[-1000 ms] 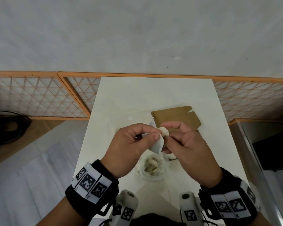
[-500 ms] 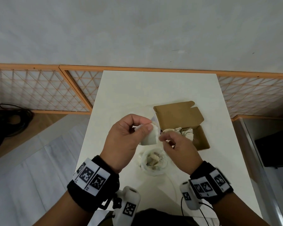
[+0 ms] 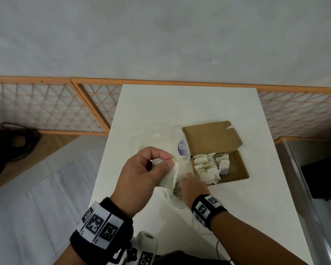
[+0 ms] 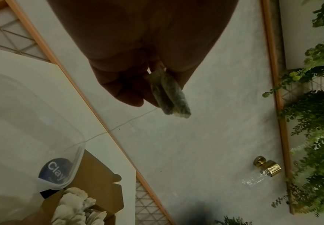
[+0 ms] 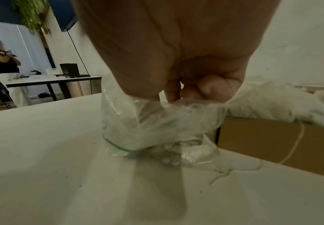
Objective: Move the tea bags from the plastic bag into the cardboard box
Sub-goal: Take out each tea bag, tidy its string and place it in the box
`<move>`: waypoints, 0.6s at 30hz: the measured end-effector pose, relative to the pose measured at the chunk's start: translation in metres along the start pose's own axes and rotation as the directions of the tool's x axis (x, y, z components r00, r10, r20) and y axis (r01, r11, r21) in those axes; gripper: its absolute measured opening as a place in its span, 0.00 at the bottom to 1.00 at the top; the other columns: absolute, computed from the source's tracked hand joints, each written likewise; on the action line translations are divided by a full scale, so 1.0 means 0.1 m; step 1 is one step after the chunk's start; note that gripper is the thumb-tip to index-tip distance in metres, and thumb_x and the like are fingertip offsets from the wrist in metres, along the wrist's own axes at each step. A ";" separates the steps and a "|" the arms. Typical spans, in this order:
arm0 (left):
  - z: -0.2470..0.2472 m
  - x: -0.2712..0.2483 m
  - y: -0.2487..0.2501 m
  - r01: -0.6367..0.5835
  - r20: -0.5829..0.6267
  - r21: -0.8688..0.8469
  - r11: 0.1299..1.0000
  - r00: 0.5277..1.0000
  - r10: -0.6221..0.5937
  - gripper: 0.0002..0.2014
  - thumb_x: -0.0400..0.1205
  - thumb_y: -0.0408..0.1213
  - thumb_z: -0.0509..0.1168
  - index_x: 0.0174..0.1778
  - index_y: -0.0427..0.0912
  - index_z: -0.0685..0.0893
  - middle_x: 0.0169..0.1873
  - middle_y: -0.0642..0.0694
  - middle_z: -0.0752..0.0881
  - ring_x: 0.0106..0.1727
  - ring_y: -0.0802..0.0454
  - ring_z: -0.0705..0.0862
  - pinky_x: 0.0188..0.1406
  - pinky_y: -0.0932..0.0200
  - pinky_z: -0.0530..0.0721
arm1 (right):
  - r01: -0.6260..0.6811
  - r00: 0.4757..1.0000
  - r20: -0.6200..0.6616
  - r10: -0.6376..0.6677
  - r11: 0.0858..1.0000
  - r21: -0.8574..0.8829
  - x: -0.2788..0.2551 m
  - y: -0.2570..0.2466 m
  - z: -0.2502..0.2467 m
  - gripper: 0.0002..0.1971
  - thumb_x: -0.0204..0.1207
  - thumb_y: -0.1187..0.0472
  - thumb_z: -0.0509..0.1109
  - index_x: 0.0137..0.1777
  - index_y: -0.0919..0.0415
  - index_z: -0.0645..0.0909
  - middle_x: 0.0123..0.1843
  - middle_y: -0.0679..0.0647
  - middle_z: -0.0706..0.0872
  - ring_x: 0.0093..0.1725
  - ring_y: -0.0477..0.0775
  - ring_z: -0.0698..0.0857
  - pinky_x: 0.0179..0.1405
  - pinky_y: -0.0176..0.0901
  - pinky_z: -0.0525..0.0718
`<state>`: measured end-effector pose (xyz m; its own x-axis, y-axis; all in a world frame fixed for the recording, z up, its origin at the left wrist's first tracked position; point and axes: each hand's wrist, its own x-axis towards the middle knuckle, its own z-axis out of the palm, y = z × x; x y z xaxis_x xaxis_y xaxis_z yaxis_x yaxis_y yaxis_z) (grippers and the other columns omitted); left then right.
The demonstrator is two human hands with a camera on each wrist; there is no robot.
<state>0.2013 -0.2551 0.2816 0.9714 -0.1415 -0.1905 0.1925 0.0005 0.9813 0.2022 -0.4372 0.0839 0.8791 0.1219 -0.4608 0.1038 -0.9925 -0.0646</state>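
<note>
My left hand (image 3: 165,163) is raised above the table and pinches two white tea bags (image 3: 168,177) between thumb and fingers; the left wrist view shows the tea bags (image 4: 169,95) hanging from those fingers with a string trailing. Below it, my right hand (image 3: 186,183) dips into the clear plastic bag (image 3: 171,197). In the right wrist view the right hand (image 5: 173,97) has curled fingers at the mouth of the plastic bag (image 5: 153,126), with film pinched between thumb and finger. The open cardboard box (image 3: 237,169) at the right holds several tea bags (image 3: 208,166).
The white table (image 3: 180,111) is narrow, and its left edge lies close to my left hand. A clear plastic container with a blue round label (image 3: 182,148) stands against the box's left side. The box's lid (image 3: 210,138) stands open towards the far side. A loose string (image 5: 292,150) hangs over the box's front wall.
My right hand let go of the tea bags held between both hands and dropped down to the plastic bag. The left hand stayed raised with the tea bags.
</note>
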 end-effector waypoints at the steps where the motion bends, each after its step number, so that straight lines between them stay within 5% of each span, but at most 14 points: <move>1: -0.01 0.00 0.00 -0.004 0.002 0.004 1.000 1.000 0.004 0.06 0.82 0.31 0.75 0.45 0.48 0.92 0.48 0.44 0.94 0.46 0.40 0.89 0.51 0.39 0.91 | -0.002 1.000 0.007 0.002 1.000 -0.015 0.03 -0.02 -0.01 0.13 0.89 0.61 0.61 0.69 0.58 0.81 0.70 0.57 0.78 0.67 0.61 0.83 0.62 0.54 0.86; 6: -0.04 0.05 0.01 -0.016 0.004 0.041 0.999 1.000 0.016 0.04 0.78 0.43 0.78 0.47 0.50 0.92 0.44 0.39 0.93 0.48 0.20 0.85 0.49 0.28 0.90 | 0.017 0.999 0.027 -0.017 1.000 -0.010 0.09 -0.04 -0.12 0.14 0.90 0.62 0.59 0.69 0.58 0.82 0.69 0.58 0.82 0.66 0.63 0.85 0.67 0.56 0.85; 13: -0.09 0.13 -0.02 0.016 0.031 0.082 0.996 0.999 -0.019 0.16 0.69 0.55 0.78 0.47 0.50 0.92 0.46 0.35 0.92 0.44 0.34 0.87 0.49 0.34 0.91 | 0.078 0.997 -0.022 -0.075 0.970 0.230 -0.18 0.12 -0.30 0.16 0.89 0.59 0.59 0.75 0.56 0.74 0.70 0.57 0.81 0.70 0.61 0.82 0.70 0.53 0.82; 18: -0.13 0.16 -0.10 0.077 0.021 0.091 0.993 0.997 -0.079 0.19 0.75 0.43 0.81 0.61 0.60 0.88 0.50 0.38 0.88 0.53 0.34 0.89 0.54 0.33 0.92 | 0.171 0.980 -0.177 -0.085 0.817 0.551 -0.57 0.30 -0.69 0.20 0.89 0.57 0.65 0.80 0.51 0.76 0.64 0.45 0.84 0.61 0.44 0.81 0.69 0.39 0.80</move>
<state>0.2171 -0.2441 0.2679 0.9501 -0.1621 -0.2666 0.2528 -0.1004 0.9623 0.1873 -0.4748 0.1689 0.9356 0.2024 -0.2894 -0.0215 -0.7851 -0.6189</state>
